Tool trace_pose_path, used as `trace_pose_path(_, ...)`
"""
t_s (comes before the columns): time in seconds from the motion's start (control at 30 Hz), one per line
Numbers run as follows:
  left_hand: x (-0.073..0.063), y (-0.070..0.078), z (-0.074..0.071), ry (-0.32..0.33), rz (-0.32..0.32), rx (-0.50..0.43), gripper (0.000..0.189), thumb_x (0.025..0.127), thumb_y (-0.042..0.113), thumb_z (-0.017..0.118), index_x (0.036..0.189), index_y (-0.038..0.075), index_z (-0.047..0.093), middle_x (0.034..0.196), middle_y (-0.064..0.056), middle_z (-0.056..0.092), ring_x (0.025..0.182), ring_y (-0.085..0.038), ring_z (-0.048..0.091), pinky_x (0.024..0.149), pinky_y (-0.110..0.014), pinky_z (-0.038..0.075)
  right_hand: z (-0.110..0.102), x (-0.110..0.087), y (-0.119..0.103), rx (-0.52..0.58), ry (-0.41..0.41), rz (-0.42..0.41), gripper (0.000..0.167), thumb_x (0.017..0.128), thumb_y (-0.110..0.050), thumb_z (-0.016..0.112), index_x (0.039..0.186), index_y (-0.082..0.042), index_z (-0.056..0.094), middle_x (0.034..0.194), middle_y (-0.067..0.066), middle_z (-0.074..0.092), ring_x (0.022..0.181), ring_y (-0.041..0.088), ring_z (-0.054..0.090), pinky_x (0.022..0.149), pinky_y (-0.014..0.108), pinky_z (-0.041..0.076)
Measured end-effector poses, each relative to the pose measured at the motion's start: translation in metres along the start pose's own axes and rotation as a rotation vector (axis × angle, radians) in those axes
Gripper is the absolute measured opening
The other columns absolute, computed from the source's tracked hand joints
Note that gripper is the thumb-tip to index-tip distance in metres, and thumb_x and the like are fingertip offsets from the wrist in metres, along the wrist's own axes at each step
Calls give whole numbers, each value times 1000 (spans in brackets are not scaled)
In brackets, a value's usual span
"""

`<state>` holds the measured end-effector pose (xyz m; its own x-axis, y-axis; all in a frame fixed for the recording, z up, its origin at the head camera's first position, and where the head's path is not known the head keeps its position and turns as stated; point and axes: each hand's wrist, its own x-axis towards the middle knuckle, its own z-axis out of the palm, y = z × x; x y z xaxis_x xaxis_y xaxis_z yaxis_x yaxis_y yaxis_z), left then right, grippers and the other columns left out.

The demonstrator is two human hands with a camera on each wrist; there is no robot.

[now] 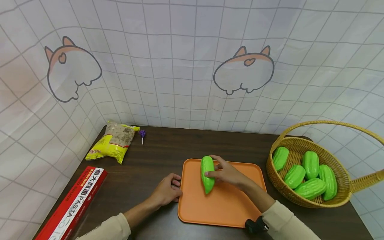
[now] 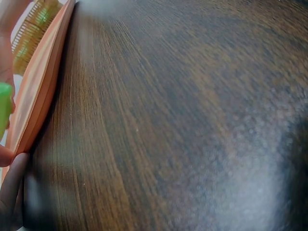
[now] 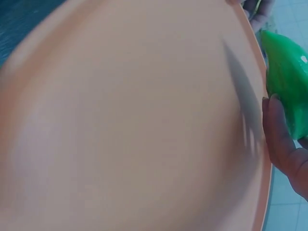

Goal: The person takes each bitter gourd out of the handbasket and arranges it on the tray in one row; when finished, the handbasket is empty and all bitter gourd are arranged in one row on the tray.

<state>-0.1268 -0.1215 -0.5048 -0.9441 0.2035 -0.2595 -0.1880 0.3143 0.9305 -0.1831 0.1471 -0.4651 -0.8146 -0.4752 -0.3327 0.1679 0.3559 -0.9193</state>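
My right hand [image 1: 225,172] grips a bright green bitter melon [image 1: 207,168] between thumb and fingers, its pointed end toward me. The melon is over the left part of an orange tray [image 1: 222,210]; in the right wrist view the bitter melon [image 3: 286,72] casts a shadow on the tray [image 3: 134,120]. At the tray's left edge, my left hand [image 1: 166,190] pinches the rim. Its fingers [image 2: 14,180] meet the tray's rim [image 2: 41,96] in the left wrist view. Part of the melon is hidden behind the right fingers.
A wicker basket [image 1: 345,166] with a tall handle, holding several green bitter melons [image 1: 310,164], stands at the right. On the left lie a red pasta box [image 1: 73,203], a yellow packet [image 1: 115,140] and a purple lollipop [image 1: 142,134]. A tiled-pattern curtain [image 1: 180,66] hangs behind the dark table [image 1: 144,163].
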Motion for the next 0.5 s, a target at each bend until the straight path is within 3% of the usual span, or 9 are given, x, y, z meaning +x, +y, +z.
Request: trace_pose_path(0.5, 0, 1, 0, 2, -5, 7, 57, 71, -4, 71, 125, -4, 54, 105, -15, 56, 81, -17, 64, 58, -34, 62, 21, 22, -5, -65, 42, -3, 87, 91, -29, 72, 159, -9, 21, 121, 23, 56, 94, 24, 66, 79, 38, 61)
